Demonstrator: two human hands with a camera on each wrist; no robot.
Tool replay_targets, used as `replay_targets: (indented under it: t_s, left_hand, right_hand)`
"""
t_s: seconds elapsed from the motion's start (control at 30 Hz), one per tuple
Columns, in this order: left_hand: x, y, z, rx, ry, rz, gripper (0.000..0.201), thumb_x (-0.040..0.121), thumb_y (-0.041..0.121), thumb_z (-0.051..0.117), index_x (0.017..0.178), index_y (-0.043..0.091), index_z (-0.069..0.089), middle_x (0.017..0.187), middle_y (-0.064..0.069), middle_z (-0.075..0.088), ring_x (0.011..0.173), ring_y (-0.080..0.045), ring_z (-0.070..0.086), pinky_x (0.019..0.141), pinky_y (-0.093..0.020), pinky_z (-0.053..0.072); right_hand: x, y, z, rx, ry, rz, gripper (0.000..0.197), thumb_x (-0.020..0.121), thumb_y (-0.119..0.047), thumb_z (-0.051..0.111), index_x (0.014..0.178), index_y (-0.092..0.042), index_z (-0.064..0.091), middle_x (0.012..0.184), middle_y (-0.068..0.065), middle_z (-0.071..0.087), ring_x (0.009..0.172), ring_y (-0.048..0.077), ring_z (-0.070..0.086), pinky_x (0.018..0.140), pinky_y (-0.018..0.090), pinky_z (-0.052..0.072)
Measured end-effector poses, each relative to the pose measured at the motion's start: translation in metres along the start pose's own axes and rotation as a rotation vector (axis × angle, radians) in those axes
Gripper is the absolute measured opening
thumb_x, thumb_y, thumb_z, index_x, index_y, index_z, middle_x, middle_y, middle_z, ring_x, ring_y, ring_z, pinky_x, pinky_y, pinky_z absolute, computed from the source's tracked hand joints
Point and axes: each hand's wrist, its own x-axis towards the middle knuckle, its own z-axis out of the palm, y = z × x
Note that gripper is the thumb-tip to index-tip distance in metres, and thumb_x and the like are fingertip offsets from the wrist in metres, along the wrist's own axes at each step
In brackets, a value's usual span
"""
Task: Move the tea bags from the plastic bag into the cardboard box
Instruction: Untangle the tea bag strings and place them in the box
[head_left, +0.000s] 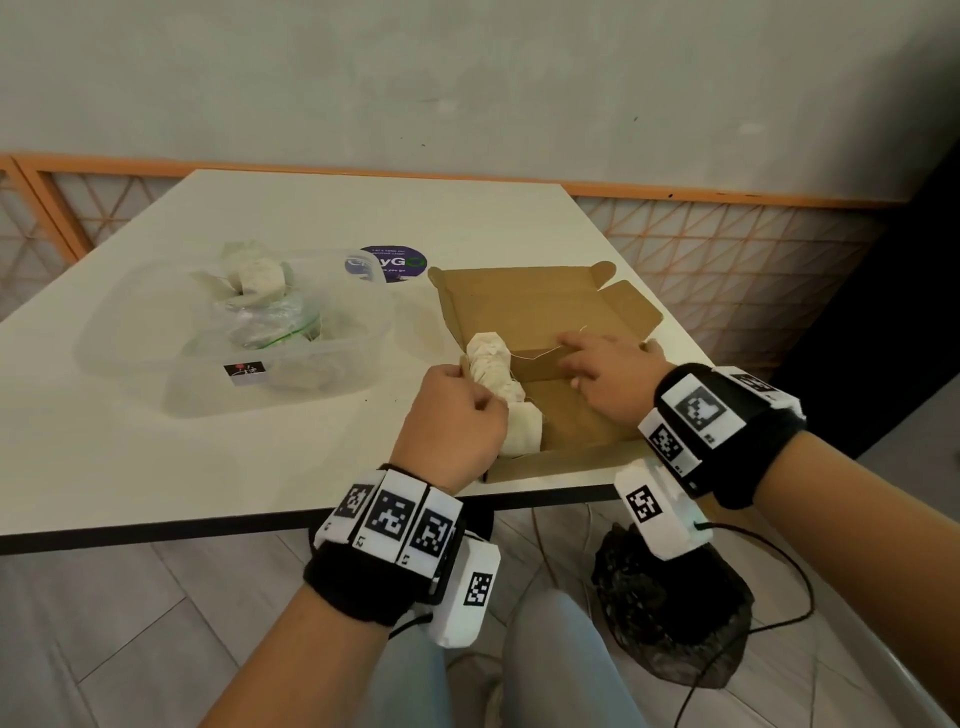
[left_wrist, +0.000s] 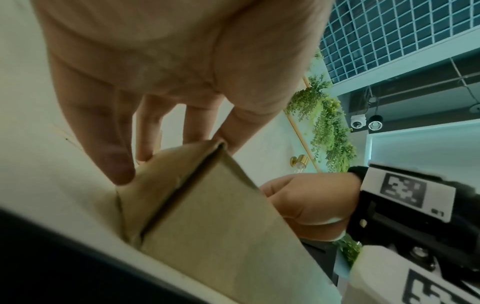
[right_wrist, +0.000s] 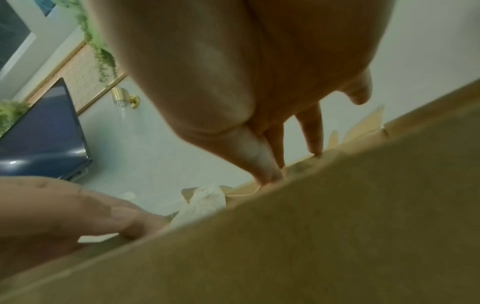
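Open box (head_left: 540, 317) on desk (head_left: 130, 452), several tea bags (head_left: 493, 364) piled against its left wall. Left hand (head_left: 449, 421) curled onto the box's left wall; right hand (head_left: 605, 374) flat-fingered on the fold inside. More bags in the plastic bag (head_left: 270, 317), inside a tub (head_left: 332, 364). Probably light, soft, tearable; best pinched by the paper, not the thread.

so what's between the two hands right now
In the head view, a row of tea bags along the cardboard box's left wall sits between the left hand and the right hand.
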Motion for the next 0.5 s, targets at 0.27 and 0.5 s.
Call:
replay_targets:
  t_s: [0.27, 0.5]
  left_hand:
    - [-0.004, -0.005, 0.001, -0.231, -0.009, -0.075, 0.043, 0.09, 0.015, 0.051, 0.132, 0.025, 0.049, 0.137, 0.0, 0.039, 0.09, -0.007, 0.055, 0.089, -0.026, 0.044]
    - [0.001, -0.002, 0.003, -0.28, -0.022, -0.115, 0.047, 0.092, 0.016, 0.049, 0.138, 0.026, 0.043, 0.138, -0.002, 0.039, 0.094, -0.016, 0.058, 0.092, -0.036, 0.049]
  right_hand:
    - [-0.004, -0.002, -0.001, 0.004, 0.051, 0.056, 0.044, 0.099, -0.033, 0.034, 0.14, -0.017, 0.036, 0.15, -0.011, 0.025, 0.135, 0.027, 0.026, 0.112, 0.052, 0.02]
    - [-0.026, -0.014, -0.006, 0.365, -0.155, -0.162, 0.036, 0.1, -0.023, 0.036, 0.134, -0.016, 0.048, 0.133, -0.002, 0.052, 0.107, 0.008, 0.054, 0.096, 0.02, 0.038]
